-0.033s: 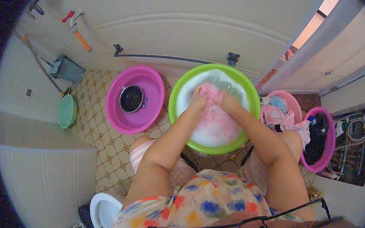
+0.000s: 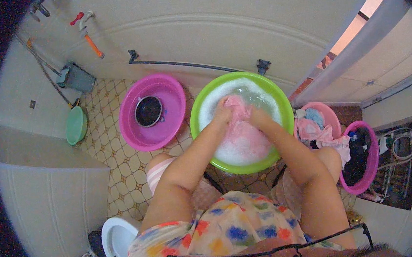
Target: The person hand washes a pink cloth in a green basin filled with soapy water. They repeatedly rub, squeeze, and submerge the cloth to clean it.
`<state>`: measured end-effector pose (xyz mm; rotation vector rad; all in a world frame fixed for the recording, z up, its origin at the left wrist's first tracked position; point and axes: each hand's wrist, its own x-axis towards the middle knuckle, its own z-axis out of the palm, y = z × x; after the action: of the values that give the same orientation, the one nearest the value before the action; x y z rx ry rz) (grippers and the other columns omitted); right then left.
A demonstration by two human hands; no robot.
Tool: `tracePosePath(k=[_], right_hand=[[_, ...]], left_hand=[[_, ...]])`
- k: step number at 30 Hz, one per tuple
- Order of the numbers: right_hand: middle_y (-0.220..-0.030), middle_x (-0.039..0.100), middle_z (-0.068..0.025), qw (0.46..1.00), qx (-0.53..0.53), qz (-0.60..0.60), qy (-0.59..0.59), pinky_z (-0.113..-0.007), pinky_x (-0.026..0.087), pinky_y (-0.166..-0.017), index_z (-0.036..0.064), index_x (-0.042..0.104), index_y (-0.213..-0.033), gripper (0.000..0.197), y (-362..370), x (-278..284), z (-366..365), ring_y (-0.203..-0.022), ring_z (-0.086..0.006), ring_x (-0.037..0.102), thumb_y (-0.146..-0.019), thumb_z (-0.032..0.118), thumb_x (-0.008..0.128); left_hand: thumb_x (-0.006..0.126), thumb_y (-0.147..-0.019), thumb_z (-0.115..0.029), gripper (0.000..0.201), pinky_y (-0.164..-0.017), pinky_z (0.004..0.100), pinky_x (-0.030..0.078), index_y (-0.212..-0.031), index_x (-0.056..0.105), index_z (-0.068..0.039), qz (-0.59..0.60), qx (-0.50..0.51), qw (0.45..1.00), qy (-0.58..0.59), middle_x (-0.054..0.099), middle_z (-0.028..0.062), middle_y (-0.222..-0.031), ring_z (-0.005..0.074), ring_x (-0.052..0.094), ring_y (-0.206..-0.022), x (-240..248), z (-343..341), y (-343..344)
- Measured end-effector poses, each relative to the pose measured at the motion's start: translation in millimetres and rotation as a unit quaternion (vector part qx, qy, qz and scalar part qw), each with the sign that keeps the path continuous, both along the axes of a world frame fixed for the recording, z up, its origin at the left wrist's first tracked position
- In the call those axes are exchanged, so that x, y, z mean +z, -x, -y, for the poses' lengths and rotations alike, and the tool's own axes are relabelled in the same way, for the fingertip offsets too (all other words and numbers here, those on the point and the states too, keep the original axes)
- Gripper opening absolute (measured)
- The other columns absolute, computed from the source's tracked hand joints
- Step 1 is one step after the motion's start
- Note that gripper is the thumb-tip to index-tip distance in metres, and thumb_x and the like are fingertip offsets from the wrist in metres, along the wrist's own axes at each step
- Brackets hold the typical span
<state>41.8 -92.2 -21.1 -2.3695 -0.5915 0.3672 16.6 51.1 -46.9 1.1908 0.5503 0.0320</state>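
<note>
Both hands, left hand [image 2: 223, 113] and right hand [image 2: 255, 116], bunch a wet pink cloth [image 2: 237, 107], fingers pinching it, in a round green basin [image 2: 282, 103] of suds (glossy magenta basin [image 2: 173, 89] at nine o'clock).

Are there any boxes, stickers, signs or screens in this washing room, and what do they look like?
None that I can see.
The hands press a pink cloth in a round green basin of foamy water.
A round pink basin beside it holds a dark metal bowl.
</note>
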Motion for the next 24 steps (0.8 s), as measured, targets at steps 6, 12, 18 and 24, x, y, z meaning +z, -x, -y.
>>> tracePosePath(k=[6,12,18,24], right_hand=[[-0.101,0.056,-0.0238,0.998,-0.014,0.012,0.065,-0.044,0.041,-0.085,-0.0034,0.053,-0.107,0.046,-33,-62,18,-0.098,-0.0379,0.053,-0.077,0.032,0.059],[-0.099,0.057,-0.0211,0.965,-0.007,-0.042,-0.259,-0.043,0.043,-0.079,-0.0006,0.056,-0.095,0.025,35,52,-20,-0.093,-0.0359,0.054,-0.081,0.021,0.052],[-0.092,0.057,-0.0174,0.975,0.101,0.161,-0.114,-0.044,0.044,-0.072,0.0031,0.057,-0.088,0.019,43,-4,-25,-0.085,-0.0340,0.056,-0.085,0.019,0.047],[-0.084,0.059,-0.0160,0.987,0.025,0.155,0.018,-0.045,0.045,-0.069,0.0029,0.057,-0.075,0.024,4,9,-18,-0.079,-0.0354,0.056,-0.085,0.022,0.046]], left_hand=[[0.044,-0.084,-0.010,0.024,-0.071,0.0334,0.050,-0.107,0.051,-0.008,0.005,0.063,0.997,0.037,0.058,0.0086,-0.093,0.0200,0.057,-0.083,-20,-2,-3],[0.045,-0.085,-0.031,0.029,-0.077,0.0378,0.045,-0.100,0.054,-0.007,0.007,-0.036,0.973,0.226,0.058,0.0102,-0.092,0.0243,0.055,-0.085,-33,-7,-6],[0.044,-0.087,-0.036,0.034,-0.082,0.0380,0.044,-0.100,0.055,-0.006,0.009,-0.200,0.947,-0.251,0.057,0.0117,-0.098,0.0282,0.054,-0.090,37,12,7],[0.042,-0.090,-0.030,0.032,-0.084,0.0384,0.045,-0.107,0.051,-0.004,-0.002,-0.068,0.975,0.211,0.056,0.0106,-0.103,0.0241,0.054,-0.094,24,30,21]])
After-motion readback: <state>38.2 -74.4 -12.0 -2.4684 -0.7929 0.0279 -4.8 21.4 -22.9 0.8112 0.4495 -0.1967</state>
